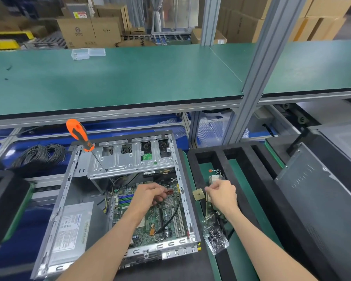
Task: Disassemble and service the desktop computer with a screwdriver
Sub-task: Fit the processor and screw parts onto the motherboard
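Note:
The open desktop case (pixel 69 191) lies on its side with the green motherboard (pixel 170 218) exposed. An orange and black screwdriver (pixel 80 134) stands alone, its tip in the silver drive cage (pixel 130 161). My left hand (pixel 150 195) hovers over the motherboard beside a small red heatsink (pixel 170 192). Its fingers are curled downward and hide whatever is under them. My right hand (pixel 222 194) is just right of the case, thumb and fingers pinched at the corner of a square gold processor chip (pixel 198 194) above the black foam tray's rim (pixel 190 159).
The foam tray holds removed circuit cards (pixel 215 180) and a clear bag of small parts (pixel 216 238). A grey case panel (pixel 316 191) lies to the right. A coil of black cable (pixel 40 156) sits left of the case. A green bench (pixel 120 78) with clear boxes (pixel 87 52) runs behind.

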Tool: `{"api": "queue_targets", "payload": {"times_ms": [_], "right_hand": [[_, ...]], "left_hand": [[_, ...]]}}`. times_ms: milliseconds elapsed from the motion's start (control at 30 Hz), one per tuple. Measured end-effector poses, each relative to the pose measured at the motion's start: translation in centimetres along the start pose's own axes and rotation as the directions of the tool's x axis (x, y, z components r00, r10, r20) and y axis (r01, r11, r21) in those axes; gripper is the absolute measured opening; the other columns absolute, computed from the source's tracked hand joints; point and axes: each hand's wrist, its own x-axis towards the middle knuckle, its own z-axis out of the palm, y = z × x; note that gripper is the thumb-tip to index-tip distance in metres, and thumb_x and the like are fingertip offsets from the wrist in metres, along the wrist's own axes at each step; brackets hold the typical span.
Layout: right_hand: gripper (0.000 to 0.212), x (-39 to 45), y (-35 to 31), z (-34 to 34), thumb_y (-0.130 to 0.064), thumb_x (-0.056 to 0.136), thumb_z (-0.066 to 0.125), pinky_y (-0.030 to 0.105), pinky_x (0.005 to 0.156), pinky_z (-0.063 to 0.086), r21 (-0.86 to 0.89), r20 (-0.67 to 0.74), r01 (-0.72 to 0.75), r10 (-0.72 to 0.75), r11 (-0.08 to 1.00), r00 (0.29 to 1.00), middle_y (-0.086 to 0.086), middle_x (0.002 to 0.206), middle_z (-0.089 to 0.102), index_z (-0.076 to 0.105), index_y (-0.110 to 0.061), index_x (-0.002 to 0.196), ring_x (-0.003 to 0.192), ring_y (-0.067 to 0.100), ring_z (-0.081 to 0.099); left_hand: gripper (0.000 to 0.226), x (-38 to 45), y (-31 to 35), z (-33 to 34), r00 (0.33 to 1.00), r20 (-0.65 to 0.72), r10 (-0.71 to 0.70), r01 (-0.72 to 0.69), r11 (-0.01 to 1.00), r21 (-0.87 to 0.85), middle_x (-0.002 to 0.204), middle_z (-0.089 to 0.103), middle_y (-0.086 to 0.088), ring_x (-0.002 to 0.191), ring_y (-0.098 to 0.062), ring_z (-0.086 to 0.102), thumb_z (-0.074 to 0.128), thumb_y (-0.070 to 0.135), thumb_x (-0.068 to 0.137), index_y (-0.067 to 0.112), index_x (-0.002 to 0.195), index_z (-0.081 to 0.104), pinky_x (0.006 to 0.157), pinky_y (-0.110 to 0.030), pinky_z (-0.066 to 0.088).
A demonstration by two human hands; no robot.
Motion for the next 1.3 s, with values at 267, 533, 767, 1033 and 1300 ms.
{"api": "queue_targets", "payload": {"times_ms": [267,533,767,1033,1300], "right_hand": [[0.008,-2.5,-9.9,0.5,-0.022,0.092,0.064,0.023,0.060,0.041,0.206,-0.228,0.441,-0.395,0.874,0.890,-0.006,0.067,0.062,0.064,-0.024,0.084,0.064,0.006,0.056],[0.012,-6.4,-19.6,5.6,-0.023,0.094,0.065,0.014,0.063,0.037,0.183,-0.010,0.700,-0.710,0.691,0.704,-0.014,0.076,0.058,0.065,-0.018,0.105,0.066,-0.002,0.053],[0.037,-9.6,-25.9,7.2,-0.016,0.088,0.064,0.030,0.071,0.044,0.238,0.005,0.819,-0.844,0.522,0.537,-0.005,0.101,0.060,0.056,-0.019,0.124,0.059,0.002,0.050],[0.046,-12.7,-32.2,6.0,-0.052,0.099,0.046,0.037,0.055,0.040,-0.337,0.135,0.926,-0.965,0.170,0.227,0.008,0.115,0.045,0.049,-0.019,0.131,0.064,0.032,0.052],[0.032,-10.8,-34.2,5.9,-0.035,0.105,0.046,0.040,0.068,0.037,-0.494,0.347,0.857,-0.871,0.146,0.349,0.014,0.096,0.051,0.057,-0.006,0.113,0.099,0.041,0.059]], "left_hand": [[0.015,-1.2,2.5,-1.9,0.979,-0.101,0.175,-0.152,0.967,0.202,0.078,0.075,0.010,0.076,-0.010,0.070,0.068,0.019,0.089,0.029,0.083,0.077,0.079,-0.030,0.057],[0.014,-2.8,3.9,-7.2,0.936,-0.221,0.274,-0.215,0.942,0.256,0.070,0.072,0.008,0.065,-0.007,0.064,0.069,0.013,0.085,0.025,0.080,0.075,0.064,-0.019,0.050],[0.019,-4.3,3.2,-10.9,0.884,-0.315,0.345,-0.257,0.922,0.290,0.060,0.064,0.006,0.056,-0.005,0.054,0.066,0.017,0.087,0.024,0.069,0.068,0.061,-0.025,0.044],[0.021,-3.8,2.6,-14.3,0.732,-0.505,0.457,-0.241,0.867,0.436,0.099,0.065,0.013,0.090,-0.001,0.058,0.066,0.018,0.088,0.023,0.108,0.062,0.077,-0.011,0.039],[0.021,-1.2,2.2,-14.9,0.857,-0.342,0.385,-0.218,0.873,0.436,0.099,0.072,0.004,0.095,-0.013,0.064,0.055,0.017,0.102,0.014,0.116,0.071,0.085,-0.023,0.047]]}}
